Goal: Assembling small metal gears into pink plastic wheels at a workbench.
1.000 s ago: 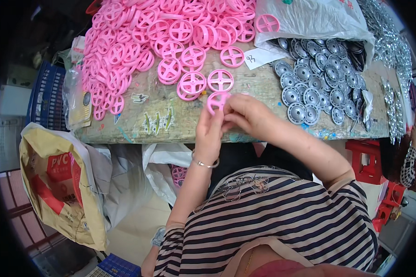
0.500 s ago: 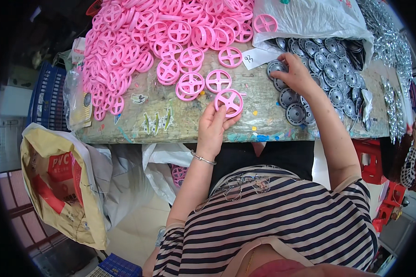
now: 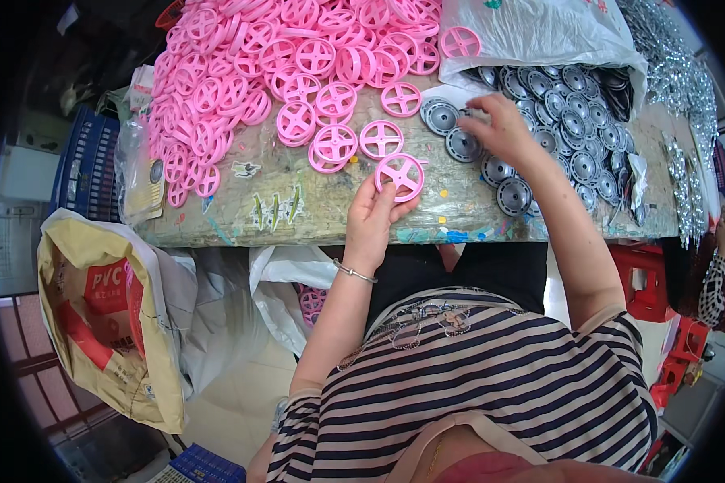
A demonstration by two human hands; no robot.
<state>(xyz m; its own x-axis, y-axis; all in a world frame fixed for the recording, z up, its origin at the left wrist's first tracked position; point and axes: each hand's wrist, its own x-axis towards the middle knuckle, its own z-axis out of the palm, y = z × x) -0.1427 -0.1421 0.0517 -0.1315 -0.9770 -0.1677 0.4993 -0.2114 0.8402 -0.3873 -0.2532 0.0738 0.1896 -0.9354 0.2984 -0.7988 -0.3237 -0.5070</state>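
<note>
Head view: left hand (image 3: 372, 217) grips a pink spoked wheel (image 3: 400, 176) by its lower rim, fingers closed on it, held just above the bench (image 3: 298, 211) near its front edge. Same grip and spot as half a second ago. Right hand (image 3: 501, 129) is still over the grey metal discs (image 3: 576, 121), fingers curled down onto the discs at the pile's left edge; can't tell if one is actually pinched. A second ago both hands were together on the pink wheel; since then the right has gone out to the discs. Pink wheel heap (image 3: 282, 56) at bench rear-left unchanged.
</note>
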